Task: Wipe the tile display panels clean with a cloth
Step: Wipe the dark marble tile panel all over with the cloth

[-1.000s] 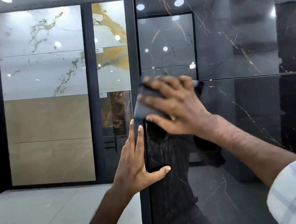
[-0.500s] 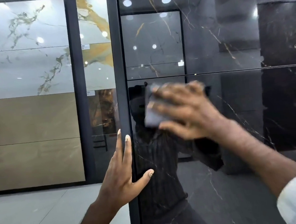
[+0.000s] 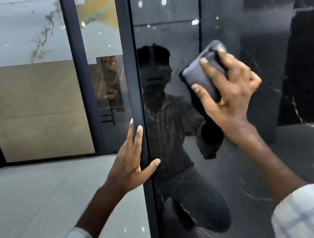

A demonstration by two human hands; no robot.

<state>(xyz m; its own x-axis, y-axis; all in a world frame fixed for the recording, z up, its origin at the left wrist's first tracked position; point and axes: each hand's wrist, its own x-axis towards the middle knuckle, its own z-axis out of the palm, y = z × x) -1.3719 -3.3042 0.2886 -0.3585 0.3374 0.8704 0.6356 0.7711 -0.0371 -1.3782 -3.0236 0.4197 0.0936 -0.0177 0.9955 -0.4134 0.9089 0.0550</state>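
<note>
Cloth (image 3: 201, 73), grey and folded, lies flat on the black panel (image 3: 254, 166), right of centre, pressed there by the right hand (image 3: 231, 93) with fingers (image 3: 208, 69) spread. The left hand (image 3: 130, 164) rests on the panel's dark edge (image 3: 135, 82) at centre, fingers straight and together, thumb splayed.

We face the black panel (image 3: 254, 166) squarely; its dark frame (image 3: 132, 82) edges it on the left. Left of that frame we have open room over the pale floor (image 3: 34, 199), up to the far wall panels (image 3: 31, 112).
</note>
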